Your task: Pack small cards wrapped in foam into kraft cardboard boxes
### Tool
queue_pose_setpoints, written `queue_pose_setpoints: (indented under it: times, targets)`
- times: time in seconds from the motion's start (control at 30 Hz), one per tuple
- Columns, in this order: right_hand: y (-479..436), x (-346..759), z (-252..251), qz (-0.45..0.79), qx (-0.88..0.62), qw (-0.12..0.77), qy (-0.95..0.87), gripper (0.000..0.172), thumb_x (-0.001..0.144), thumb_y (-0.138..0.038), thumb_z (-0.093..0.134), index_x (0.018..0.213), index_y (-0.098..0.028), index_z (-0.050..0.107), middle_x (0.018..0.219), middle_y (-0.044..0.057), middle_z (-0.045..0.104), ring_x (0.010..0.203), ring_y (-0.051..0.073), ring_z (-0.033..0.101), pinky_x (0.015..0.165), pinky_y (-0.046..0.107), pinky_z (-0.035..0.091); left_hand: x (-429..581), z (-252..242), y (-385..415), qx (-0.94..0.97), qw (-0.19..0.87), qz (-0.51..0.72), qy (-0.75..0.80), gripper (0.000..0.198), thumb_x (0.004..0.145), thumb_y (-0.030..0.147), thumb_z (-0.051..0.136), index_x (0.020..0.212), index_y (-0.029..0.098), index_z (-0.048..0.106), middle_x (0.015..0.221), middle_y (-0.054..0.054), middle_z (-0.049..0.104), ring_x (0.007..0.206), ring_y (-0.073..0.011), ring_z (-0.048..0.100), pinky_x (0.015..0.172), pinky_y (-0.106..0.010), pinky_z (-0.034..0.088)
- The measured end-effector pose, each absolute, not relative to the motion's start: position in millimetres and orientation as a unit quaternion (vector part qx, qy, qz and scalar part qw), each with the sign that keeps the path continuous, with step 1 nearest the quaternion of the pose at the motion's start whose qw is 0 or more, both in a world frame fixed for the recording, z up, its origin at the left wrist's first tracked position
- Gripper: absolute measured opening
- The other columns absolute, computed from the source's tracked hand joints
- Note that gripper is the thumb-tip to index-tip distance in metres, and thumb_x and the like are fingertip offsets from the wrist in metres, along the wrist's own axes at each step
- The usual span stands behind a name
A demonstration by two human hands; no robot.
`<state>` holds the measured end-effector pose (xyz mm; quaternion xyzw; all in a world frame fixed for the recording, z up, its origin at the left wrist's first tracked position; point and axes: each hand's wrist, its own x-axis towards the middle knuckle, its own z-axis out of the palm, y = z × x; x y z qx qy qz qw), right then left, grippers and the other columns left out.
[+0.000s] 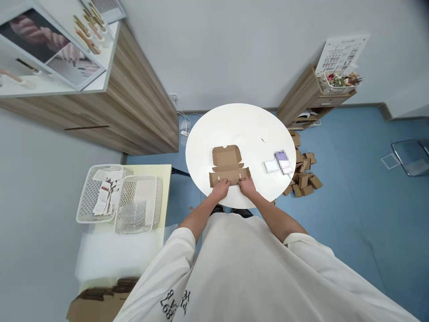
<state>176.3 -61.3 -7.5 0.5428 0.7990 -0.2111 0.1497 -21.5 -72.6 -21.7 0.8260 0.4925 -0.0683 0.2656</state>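
The left hand (pixel 221 189) and the right hand (pixel 247 186) both hold the near edge of a piece of brown cardboard (pixel 228 158). Their fingers are bent over that edge, one hand near each end. Maybe they are spread like that so both ends stay even. I can't tell just where the thumbs are.

The cardboard is on the round white table (pixel 214 125), right in front of the person. It is opened out, with its far part lying away from the hands, perhaps to leave room for the flaps.

To the right on the table are a white thing (pixel 270 166) and a purple thing (pixel 282 156), too blurry to name. They sit well apart from the cardboard, likely to be out of the way.

Past the table, on the floor to the right, lie many small brown boxes (pixel 303 179) in a messy heap.
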Motion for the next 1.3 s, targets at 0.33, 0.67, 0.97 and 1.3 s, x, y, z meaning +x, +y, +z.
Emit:
queue_pose_setpoints:
  times: [0.33,0.67,0.97,1.3]
  targets:
    - [-29.3,164.6,0.2,-0.272,0.629,0.088,0.723,0.033,0.095,-0.022,0.044,0.115,-0.017,0.069,0.120,0.012,0.064,0.113,0.027,0.055,0.099,0.038,0.037,-32.6,-23.5,-32.1,0.819,0.294,-0.107,0.481,0.055,0.090,0.023,0.059,0.141,0.020,0.040,0.162,-0.018,0.021,0.114,-0.0313,0.060,0.094,-0.043,0.049]
    - [66.7,169.0,-15.5,-0.381,0.741,-0.117,0.540,0.033,0.087,-0.021,0.051,0.118,-0.019,0.063,0.121,0.007,0.066,0.107,0.020,0.061,0.094,0.030,0.047,-24.9,-9.7,-8.4,0.793,0.326,-0.142,0.495,0.082,0.081,0.020,0.073,0.151,0.029,0.030,0.166,-0.013,-0.021,0.109,-0.0313,0.065,0.083,-0.042,0.055]
    - [54.6,182.8,-12.1,-0.354,0.738,-0.115,0.563,0.025,0.093,-0.027,0.045,0.102,-0.019,0.066,0.108,0.009,0.066,0.095,0.020,0.061,0.085,0.030,0.047,-18.6,-14.0,1.9,0.801,0.305,-0.145,0.494,0.068,0.081,0.024,0.073,0.140,0.024,0.041,0.166,-0.018,0.008,0.109,-0.0301,0.064,0.085,-0.041,0.055]
    - [49.2,176.5,-12.6,-0.241,0.748,-0.073,0.614,0.026,0.091,-0.024,0.049,0.116,-0.021,0.057,0.131,0.013,0.055,0.121,0.030,0.048,0.100,0.044,0.038,-15.3,-7.5,-3.5,0.800,0.307,-0.168,0.488,0.060,0.083,0.024,0.069,0.137,0.025,0.043,0.168,-0.013,-0.004,0.113,-0.0302,0.063,0.087,-0.043,0.055]
